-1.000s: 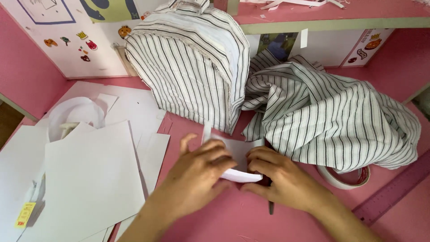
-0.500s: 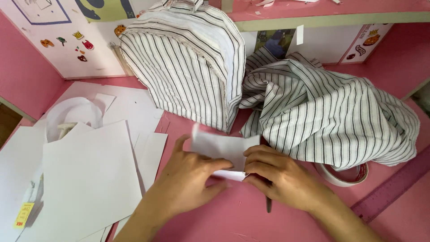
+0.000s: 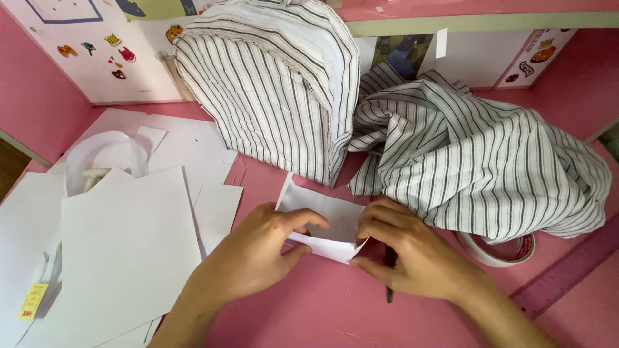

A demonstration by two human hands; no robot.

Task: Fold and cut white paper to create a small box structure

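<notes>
Pinching a folded white paper piece (image 3: 325,225), left hand (image 3: 258,251) and right hand (image 3: 412,254) clamp its edges.

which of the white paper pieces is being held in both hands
The small folded sheet mid-table, pinched between left hand and right hand; the others lie flat, untouched, at left.

A striped fabric backpack (image 3: 271,84) stands upper centre on the pink tabletop (image 3: 322,309); crumpled striped cloth (image 3: 483,167) lies right, over a tape roll (image 3: 500,251). White paper sheets (image 3: 122,245) cover the left.
</notes>
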